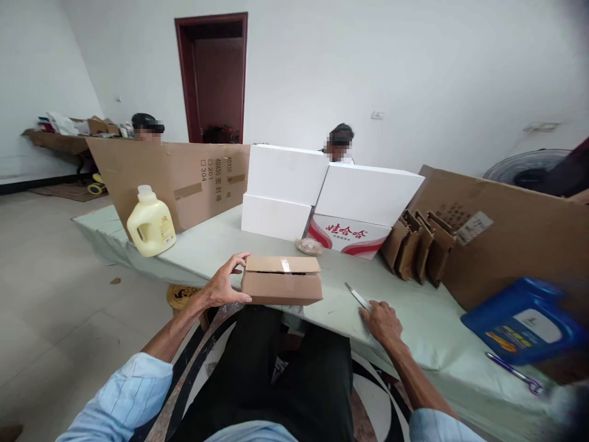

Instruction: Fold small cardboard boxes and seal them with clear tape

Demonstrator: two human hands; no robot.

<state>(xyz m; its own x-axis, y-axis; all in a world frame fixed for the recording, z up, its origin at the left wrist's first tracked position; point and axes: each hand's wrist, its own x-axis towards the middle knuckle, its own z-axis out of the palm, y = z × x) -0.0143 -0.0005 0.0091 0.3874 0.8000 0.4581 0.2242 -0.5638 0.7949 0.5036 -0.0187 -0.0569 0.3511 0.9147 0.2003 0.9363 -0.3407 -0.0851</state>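
A small brown cardboard box (281, 280) lies at the table's near edge, its flaps closed with a strip of tape on top. My left hand (224, 284) grips its left end, thumb under and fingers curled over the top corner. My right hand (381, 320) rests on the table to the right, fingers curled over the handle end of a thin silver blade (356, 295) that lies flat on the cloth.
A pale yellow jug (151, 223) stands at the left. White foam boxes (329, 186) and a large cardboard sheet (184, 175) stand behind. Brown paper bags (416, 244), a blue container (525, 317) and scissors (515, 372) are at the right. Two other people sit beyond.
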